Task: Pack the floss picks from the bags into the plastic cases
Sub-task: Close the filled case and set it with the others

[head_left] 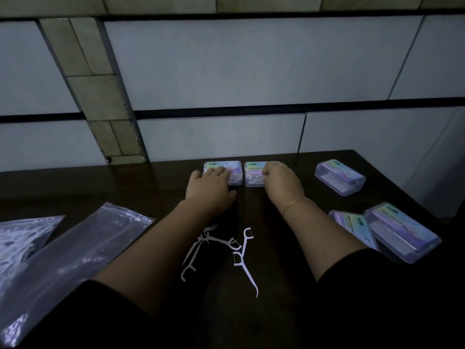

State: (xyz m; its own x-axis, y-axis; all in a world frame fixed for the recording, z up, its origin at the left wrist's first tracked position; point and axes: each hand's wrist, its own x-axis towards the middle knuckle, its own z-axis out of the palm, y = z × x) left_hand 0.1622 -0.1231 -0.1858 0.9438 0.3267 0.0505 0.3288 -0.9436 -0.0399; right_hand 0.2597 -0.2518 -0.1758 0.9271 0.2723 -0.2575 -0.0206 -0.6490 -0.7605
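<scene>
Floss picks (221,250) lie loose in a small white tangle on the dark table (161,177), at the centre of the view between the person's two forearms. Toward 12 o'clock from them, near the table's far edge, two closed plastic cases sit side by side, just apart, each with an iridescent label on top. The left hand (210,183) rests flat on the left case (226,172), fingers straight and laid across its lid, thumb out to the side. The right hand (279,180) rests on the right case (254,175) with its fingers curled over the lid; whether they grip the case or only press on it cannot be told. A thin bracelet (290,205) circles that wrist.

At 2 o'clock a third case (339,176) lies alone at a slant. At 3 o'clock two more cases (400,230) lie touching, one partly over the other. At 9 o'clock a clear zip bag (75,250) lies flat, and beyond it, at the view's left edge, another bag (20,240) holds a mass of white picks. Pale wall panels (239,64) rise behind the table.
</scene>
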